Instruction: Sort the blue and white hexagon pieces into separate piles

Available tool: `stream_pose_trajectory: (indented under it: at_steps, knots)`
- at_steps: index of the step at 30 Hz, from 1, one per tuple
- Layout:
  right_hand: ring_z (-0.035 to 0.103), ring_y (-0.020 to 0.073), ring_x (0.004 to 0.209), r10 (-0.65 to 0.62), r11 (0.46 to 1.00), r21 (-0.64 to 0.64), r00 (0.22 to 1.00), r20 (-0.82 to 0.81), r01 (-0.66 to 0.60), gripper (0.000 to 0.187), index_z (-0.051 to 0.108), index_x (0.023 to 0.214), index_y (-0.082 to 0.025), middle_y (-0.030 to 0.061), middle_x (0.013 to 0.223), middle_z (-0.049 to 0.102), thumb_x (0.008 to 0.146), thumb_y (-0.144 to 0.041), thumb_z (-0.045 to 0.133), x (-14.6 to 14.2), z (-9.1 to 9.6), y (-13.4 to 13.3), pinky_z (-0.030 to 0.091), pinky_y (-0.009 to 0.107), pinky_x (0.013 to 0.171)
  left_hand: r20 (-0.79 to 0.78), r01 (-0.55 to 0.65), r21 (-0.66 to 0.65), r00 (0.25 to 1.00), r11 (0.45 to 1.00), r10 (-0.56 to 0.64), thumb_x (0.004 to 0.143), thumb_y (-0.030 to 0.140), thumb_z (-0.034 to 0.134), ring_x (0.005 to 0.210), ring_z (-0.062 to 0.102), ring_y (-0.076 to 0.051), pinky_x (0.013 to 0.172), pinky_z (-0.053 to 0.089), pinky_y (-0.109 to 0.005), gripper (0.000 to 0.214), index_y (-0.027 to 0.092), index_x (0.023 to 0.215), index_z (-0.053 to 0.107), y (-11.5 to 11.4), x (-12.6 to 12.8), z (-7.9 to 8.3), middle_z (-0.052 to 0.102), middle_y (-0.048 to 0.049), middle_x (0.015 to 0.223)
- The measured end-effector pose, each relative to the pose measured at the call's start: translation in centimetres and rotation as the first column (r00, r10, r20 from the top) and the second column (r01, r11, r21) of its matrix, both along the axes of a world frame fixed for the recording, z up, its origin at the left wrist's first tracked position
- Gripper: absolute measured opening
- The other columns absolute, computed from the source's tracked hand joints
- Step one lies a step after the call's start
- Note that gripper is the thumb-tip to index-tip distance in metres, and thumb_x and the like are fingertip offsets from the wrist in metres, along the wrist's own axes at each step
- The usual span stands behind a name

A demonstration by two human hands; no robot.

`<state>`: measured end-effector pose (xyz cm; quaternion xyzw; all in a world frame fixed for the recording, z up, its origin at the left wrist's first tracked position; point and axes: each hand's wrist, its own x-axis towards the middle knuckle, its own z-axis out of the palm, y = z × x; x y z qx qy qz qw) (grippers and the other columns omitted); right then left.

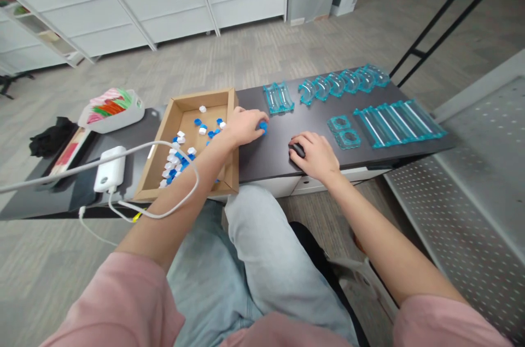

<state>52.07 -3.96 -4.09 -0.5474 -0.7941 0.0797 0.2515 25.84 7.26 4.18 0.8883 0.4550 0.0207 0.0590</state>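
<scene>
My left hand [245,127] reaches over the right rim of a cardboard box [234,164]. A small blue piece [263,128] is pinched at its fingertips, just above the dark tabletop. The piece looks like the blue hexagonal pieces [197,122] in the box, which lie mixed with white ones [191,151]. Near the table's front edge, my right hand [315,157] is curled around a small black rounded object [297,150]; its exact kind does not show.
Clear teal plastic parts sit along the right side: two tubes [279,98], a row of curved pieces [336,84], square plates with holes [344,131] and long tubes [397,124]. At left are a white bin [135,112], a white power adapter [110,169] and a cable crossing my left forearm.
</scene>
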Motion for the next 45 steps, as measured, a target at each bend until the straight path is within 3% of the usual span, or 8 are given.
stream_pose_trajectory:
  at_steps: [5,10,15,20,24,30,38,45]
  knots:
    - [0.069,0.0361,0.120,-0.001,1.000,0.006,1.000,-0.020,0.001,0.021,0.079,0.122,-0.025,0.0129,0.133,0.083,0.109,-0.032,0.065,-0.1,-0.2,0.0,0.046,0.049,0.101,-0.012,-0.104,0.052,0.994,0.993,0.105,0.099,0.031,0.072,0.129,0.078,-0.033,0.121,0.040,-0.054,0.038,0.029,0.136,0.082,1.7,-1.7,1.3,0.088,-0.0095,0.134]
    - [0.069,0.0354,0.119,0.008,1.000,0.012,1.000,-0.029,-0.008,0.020,0.079,0.122,-0.025,0.0124,0.132,0.083,0.109,-0.031,0.065,0.0,-0.4,0.1,0.046,0.048,0.101,-0.142,-0.130,-0.036,0.982,0.991,0.123,0.093,0.028,0.076,0.127,0.079,-0.032,0.124,0.038,-0.054,0.038,0.029,0.130,0.084,2.2,-1.8,0.3,0.090,-0.0081,0.128]
    - [0.070,0.0351,0.119,0.008,1.000,0.015,0.999,-0.033,-0.008,0.018,0.078,0.121,-0.026,0.0117,0.133,0.083,0.108,-0.030,0.066,0.2,-0.4,0.1,0.047,0.048,0.101,0.019,-0.108,0.058,0.994,0.992,0.107,0.099,0.043,0.075,0.136,0.074,-0.035,0.126,0.039,-0.057,0.038,0.029,0.134,0.082,1.8,-3.3,0.9,0.086,-0.0101,0.140]
    - [0.071,0.0351,0.120,0.021,1.000,0.018,0.999,-0.035,-0.020,0.019,0.079,0.121,-0.026,0.0117,0.133,0.084,0.109,-0.032,0.065,0.4,-0.4,0.2,0.048,0.048,0.100,0.259,-0.330,0.219,0.927,0.918,0.272,0.105,0.048,0.062,0.134,0.071,-0.032,0.121,0.050,-0.051,0.036,0.027,0.129,0.079,0.9,-11.4,4.9,0.082,-0.0113,0.138]
    - [0.072,0.0365,0.118,0.015,0.999,0.039,0.999,-0.037,-0.014,0.021,0.080,0.119,-0.026,0.0133,0.131,0.084,0.107,-0.034,0.066,0.6,-0.6,0.4,0.050,0.050,0.100,0.460,-0.589,0.189,0.760,0.786,0.459,0.109,0.049,0.057,0.121,0.069,-0.024,0.114,0.056,-0.044,0.039,0.026,0.137,0.072,-1.7,-20.1,6.1,0.078,-0.0060,0.135]
    - [0.074,0.0404,0.121,0.000,0.999,0.036,1.000,-0.026,0.000,0.024,0.082,0.118,-0.027,0.0156,0.133,0.084,0.105,-0.038,0.065,1.1,-0.9,0.6,0.054,0.057,0.103,0.470,-0.727,-0.009,0.603,0.687,0.644,0.102,0.041,0.062,0.115,0.069,-0.024,0.111,0.060,-0.047,0.037,0.024,0.133,0.069,-6.0,-27.1,1.6,0.076,-0.0039,0.124]
    - [0.075,0.0478,0.128,-0.015,1.000,-0.023,1.000,-0.019,0.014,0.029,0.079,0.122,-0.037,0.0205,0.135,0.084,0.108,-0.048,0.056,1.0,0.7,0.2,0.057,0.066,0.105,0.466,-0.712,-0.075,0.594,0.698,0.656,0.083,0.034,0.073,0.143,0.070,-0.033,0.122,0.060,-0.044,0.065,0.016,0.145,0.065,-7.0,-27.9,-4.5,0.069,-0.0219,0.153]
    - [0.071,0.0508,0.144,0.021,0.998,-0.065,0.999,0.038,-0.019,0.047,0.073,0.150,-0.039,0.0206,0.158,0.077,0.110,-0.057,0.057,-0.3,1.6,0.4,0.058,0.073,0.112,0.426,-0.721,0.049,0.641,0.691,0.639,0.102,0.027,0.052,0.154,0.059,-0.039,0.136,0.045,-0.054,0.051,0.014,0.150,0.064,-6.3,-28.0,-7.1,0.067,-0.0267,0.159]
